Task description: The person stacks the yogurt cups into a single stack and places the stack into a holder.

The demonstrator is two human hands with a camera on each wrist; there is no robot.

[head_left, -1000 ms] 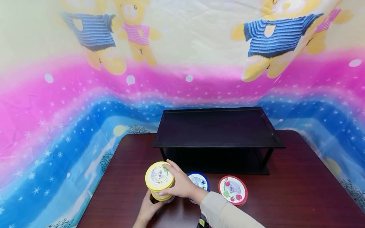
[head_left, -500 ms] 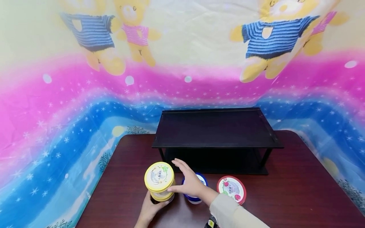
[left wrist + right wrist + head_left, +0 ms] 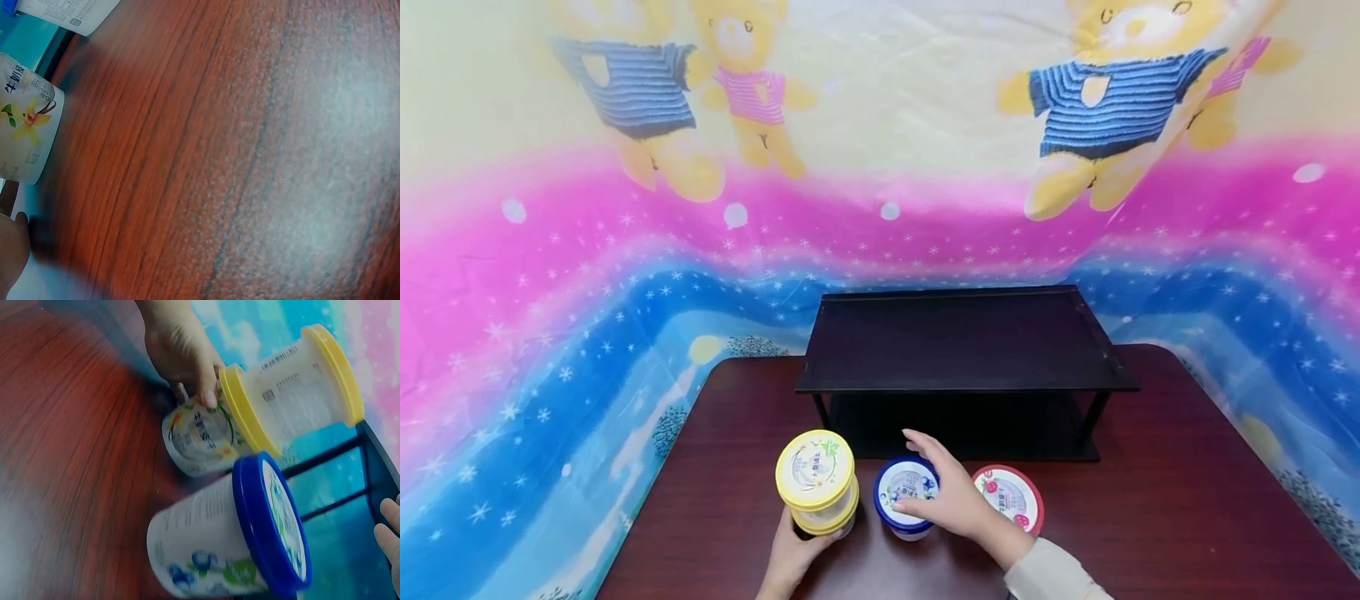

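Observation:
Two yellow-lidded tubs stand stacked on the table; the upper tub sits on the lid of the lower tub, which has vanilla flowers on its label. My left hand grips the lower tub, its thumb against the side in the right wrist view. To the right stands a blue-lidded tub with blueberries on it. Over its right side hovers my right hand, thumb and fingers spread, apart from it in the right wrist view. Behind that forearm, a red-lidded tub is partly covered.
A black two-level shelf stands at the back of the dark red wooden table, just behind the tubs. Cloth printed with bears hangs around the table's back and sides.
My right hand has let go of the upper yellow-lidded tub and moved right, over the blue-lidded tub. My left hand stays on the lower tub.

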